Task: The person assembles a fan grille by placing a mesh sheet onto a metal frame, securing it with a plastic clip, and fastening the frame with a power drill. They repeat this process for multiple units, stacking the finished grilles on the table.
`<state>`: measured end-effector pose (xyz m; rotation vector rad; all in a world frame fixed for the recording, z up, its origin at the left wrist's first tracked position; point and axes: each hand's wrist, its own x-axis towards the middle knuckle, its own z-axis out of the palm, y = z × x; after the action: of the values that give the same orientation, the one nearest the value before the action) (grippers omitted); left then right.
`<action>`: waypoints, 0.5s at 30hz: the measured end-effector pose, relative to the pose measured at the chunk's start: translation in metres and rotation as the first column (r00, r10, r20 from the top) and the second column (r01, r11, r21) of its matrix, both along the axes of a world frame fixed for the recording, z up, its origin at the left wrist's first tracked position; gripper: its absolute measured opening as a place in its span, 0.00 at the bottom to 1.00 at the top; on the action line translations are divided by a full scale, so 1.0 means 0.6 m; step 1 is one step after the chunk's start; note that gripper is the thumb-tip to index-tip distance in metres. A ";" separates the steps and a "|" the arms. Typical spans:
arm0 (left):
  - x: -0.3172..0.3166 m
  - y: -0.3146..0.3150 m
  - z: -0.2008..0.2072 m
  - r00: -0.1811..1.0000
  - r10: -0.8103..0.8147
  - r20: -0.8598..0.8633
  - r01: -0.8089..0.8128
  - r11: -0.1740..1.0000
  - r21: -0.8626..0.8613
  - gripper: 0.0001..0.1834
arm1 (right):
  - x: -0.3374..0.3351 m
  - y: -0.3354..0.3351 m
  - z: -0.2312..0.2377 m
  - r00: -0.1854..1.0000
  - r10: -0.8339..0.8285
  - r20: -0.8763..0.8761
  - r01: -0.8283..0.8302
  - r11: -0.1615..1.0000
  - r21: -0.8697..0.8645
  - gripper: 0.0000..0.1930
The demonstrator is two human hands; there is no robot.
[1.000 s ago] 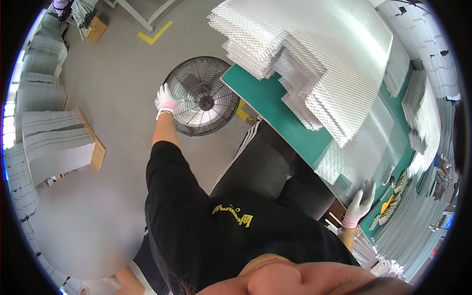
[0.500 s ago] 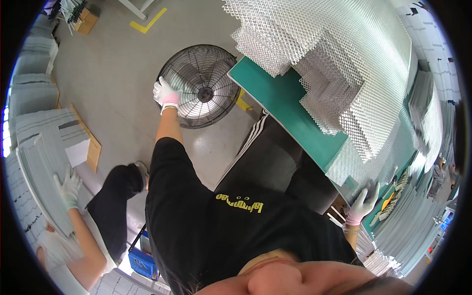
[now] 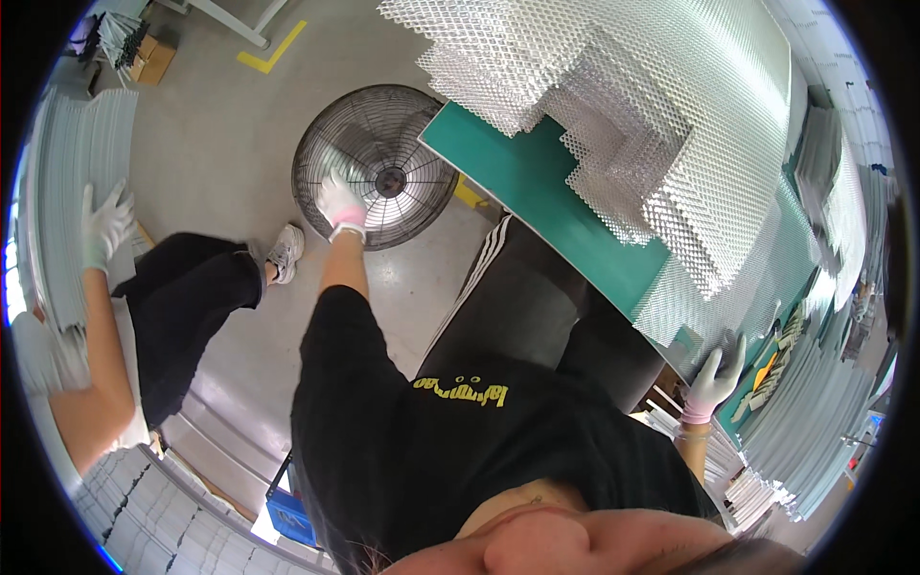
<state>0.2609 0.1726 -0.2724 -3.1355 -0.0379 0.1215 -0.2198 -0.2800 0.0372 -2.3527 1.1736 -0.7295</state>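
My left hand (image 3: 342,202), in a white glove with a pink cuff, is stretched out in front of a round black-caged floor fan (image 3: 391,182). Its fingers are slightly bent and apart, with nothing visible in them; whether they touch the cage I cannot tell. My right hand (image 3: 712,388), gloved the same way, is at the near corner of a fine mesh sheet (image 3: 704,311) on the green-topped table (image 3: 522,177). Thumb and fingers point upward, spread apart, beside that corner. Beyond it lie stacked silvery expanded-metal mesh sheets (image 3: 728,182) with stepped edges.
At the left, a co-worker's gloved hand (image 3: 107,225) rests against a tall stack of grey pleated panels (image 3: 72,163). More panels (image 3: 815,412) stand at the right. A blue bin (image 3: 289,516) is low by my left side, and a cardboard box (image 3: 151,59) sits far left.
My left hand has shifted right and slightly down across the fan. At the left, the co-worker and the panel stack have moved farther away. My right hand stays by the mesh corner.
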 end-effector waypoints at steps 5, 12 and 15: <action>-0.072 -0.008 -0.002 0.972 0.031 0.233 0.013 0.983 -0.184 0.50 | -0.018 0.004 -0.005 0.999 -0.008 -0.037 0.007 1.000 -0.018 0.26; -0.024 0.040 0.014 0.812 -0.582 0.041 0.583 0.808 -0.086 0.37 | -0.009 -0.005 -0.014 1.000 0.005 -0.017 -0.005 1.000 0.003 0.26; -0.069 -0.074 0.042 0.498 -0.669 -0.551 0.847 0.511 0.145 0.38 | -0.016 0.000 -0.016 1.000 -0.022 -0.012 0.022 1.000 0.019 0.25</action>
<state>0.2196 0.1282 -0.2473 -2.3094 1.1940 0.6841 -0.2297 -0.2798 0.0278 -2.3350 1.2078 -0.7098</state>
